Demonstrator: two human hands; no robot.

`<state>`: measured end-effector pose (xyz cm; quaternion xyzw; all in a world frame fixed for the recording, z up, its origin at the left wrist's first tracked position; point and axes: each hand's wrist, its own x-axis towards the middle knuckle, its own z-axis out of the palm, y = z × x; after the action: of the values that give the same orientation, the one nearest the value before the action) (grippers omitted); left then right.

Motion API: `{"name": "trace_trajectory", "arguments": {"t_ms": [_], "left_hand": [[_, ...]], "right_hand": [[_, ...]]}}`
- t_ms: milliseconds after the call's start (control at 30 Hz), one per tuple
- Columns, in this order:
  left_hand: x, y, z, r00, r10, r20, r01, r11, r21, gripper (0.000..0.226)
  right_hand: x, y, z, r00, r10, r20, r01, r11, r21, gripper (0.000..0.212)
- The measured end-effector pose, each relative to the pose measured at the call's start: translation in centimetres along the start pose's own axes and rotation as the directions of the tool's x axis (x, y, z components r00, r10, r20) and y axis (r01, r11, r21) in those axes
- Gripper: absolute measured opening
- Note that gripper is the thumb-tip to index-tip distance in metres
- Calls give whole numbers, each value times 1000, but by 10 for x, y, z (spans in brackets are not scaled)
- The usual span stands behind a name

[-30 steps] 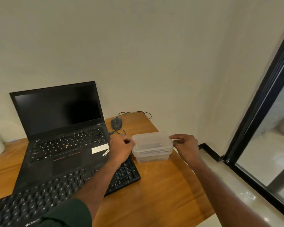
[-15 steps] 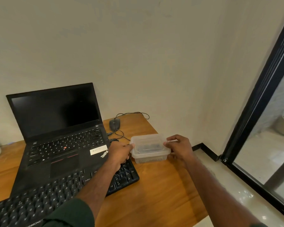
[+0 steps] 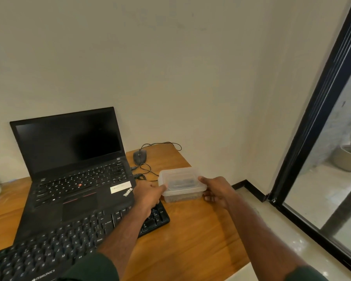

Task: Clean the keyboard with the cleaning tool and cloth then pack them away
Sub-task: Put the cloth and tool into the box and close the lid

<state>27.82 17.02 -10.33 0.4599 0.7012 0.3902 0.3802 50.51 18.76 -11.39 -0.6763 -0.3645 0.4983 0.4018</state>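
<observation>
A clear plastic box (image 3: 180, 184) with its lid on stands on the wooden desk (image 3: 190, 240), just right of the laptop. Dark items show dimly through the lid; I cannot tell what they are. My left hand (image 3: 150, 194) holds the box's left end, thumb at the lid's rim. My right hand (image 3: 216, 191) grips its right end, thumb on top and fingers curled under the side. The black external keyboard (image 3: 69, 244) lies along the desk's front, under my left forearm.
An open black laptop (image 3: 73, 169) sits behind the keyboard with its screen dark. A wired black mouse (image 3: 139, 156) and its looped cable lie at the desk's back corner. The desk's right edge drops to a tiled floor beside a glass door (image 3: 332, 159).
Both hands have carried the box away from me and lowered it; it now rests on the desk further back, near the mouse cable. Both hands kept their hold.
</observation>
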Motion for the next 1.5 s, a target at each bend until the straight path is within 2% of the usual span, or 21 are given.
{"name": "trace_trajectory", "arguments": {"t_ms": [100, 233, 333, 433, 500, 667, 867, 1033, 1067, 1133, 1200, 1300, 1367, 1433, 1500], "left_hand": [[1, 3, -1, 999, 38, -29, -38, 999, -4, 19], [1, 6, 3, 996, 77, -42, -75, 996, 43, 15], [3, 5, 3, 996, 87, -24, -85, 995, 55, 16], [4, 5, 2, 996, 88, 6, -88, 995, 50, 15], [5, 4, 1, 997, 63, 34, -64, 997, 36, 14], [2, 5, 1, 994, 40, 106, -45, 998, 40, 13], [1, 9, -1, 985, -17, 171, 26, 999, -47, 30], [1, 11, 1, 978, -83, 190, 97, 993, -66, 28], [2, 10, 1, 982, -73, 172, 88, 993, -80, 30], [2, 7, 0, 996, 29, 83, -26, 999, -28, 28], [-2, 5, 0, 988, 153, 7, -153, 985, 75, 19], [-7, 1, 2, 963, 270, -22, -263, 951, 160, 11], [-9, 0, 4, 950, 311, -13, -302, 930, 209, 11], [-4, -1, 8, 947, 320, -30, -300, 913, 277, 28], [0, 1, 11, 951, 304, -53, -274, 911, 310, 35]], "right_hand": [[2, 4, 3, 997, -49, -57, 52, 997, 52, 31], [-8, 5, 7, 952, -266, -148, 243, 957, -160, 36], [-13, 8, 8, 936, -322, -143, 298, 940, -165, 36], [-14, 6, 10, 907, -397, -141, 337, 884, -323, 36], [-14, 9, 11, 894, -424, -142, 355, 866, -352, 37], [-12, 25, 13, 907, -374, -194, 347, 924, -160, 44], [-10, 31, 10, 934, -314, -172, 310, 950, -51, 30], [-11, 30, 11, 932, -320, -169, 317, 947, -49, 31], [-11, 29, 10, 935, -316, -163, 313, 949, -42, 32], [-10, 28, 11, 933, -326, -155, 322, 945, -52, 33], [-10, 29, 13, 914, -369, -171, 351, 928, -126, 33], [-11, 30, 19, 880, -427, -208, 380, 896, -232, 31], [-11, 30, 21, 865, -453, -214, 393, 878, -272, 31], [-12, 29, 21, 863, -464, -197, 394, 865, -312, 32], [-11, 28, 20, 869, -465, -168, 389, 853, -349, 35]]}}
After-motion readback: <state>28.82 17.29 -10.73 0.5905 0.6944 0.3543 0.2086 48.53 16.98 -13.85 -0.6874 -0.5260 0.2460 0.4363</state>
